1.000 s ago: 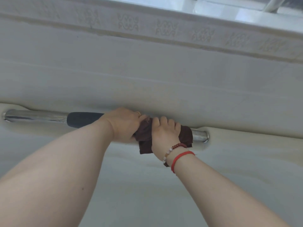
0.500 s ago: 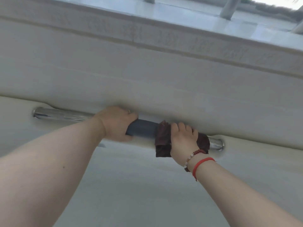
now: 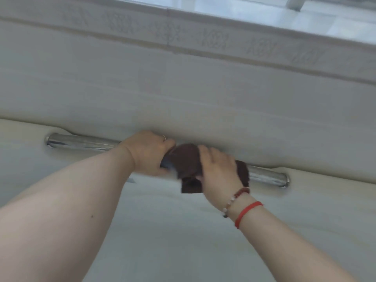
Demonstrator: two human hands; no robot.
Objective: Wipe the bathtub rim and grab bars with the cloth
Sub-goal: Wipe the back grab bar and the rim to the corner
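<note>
A chrome grab bar (image 3: pixel 81 141) with a dark middle sleeve runs across a recess in the bathtub's inner wall, under the wide cream rim (image 3: pixel 183 94). My left hand (image 3: pixel 147 152) grips the bar's dark sleeve. Right beside it, my right hand (image 3: pixel 218 169) holds a dark brown cloth (image 3: pixel 186 161) wrapped round the bar. The cloth touches my left hand and a corner hangs below the bar. The bar's right end (image 3: pixel 270 177) shows bare chrome.
The tub's pale inner wall (image 3: pixel 183 231) slopes down below the bar. Beyond the rim lies a patterned tile border (image 3: pixel 215 40) and a glossy floor (image 3: pixel 264 11) with a metal post at top right.
My right hand has slid the cloth left along the bar, covering the dark sleeve that showed between my hands half a second ago. My left hand keeps its grip.
</note>
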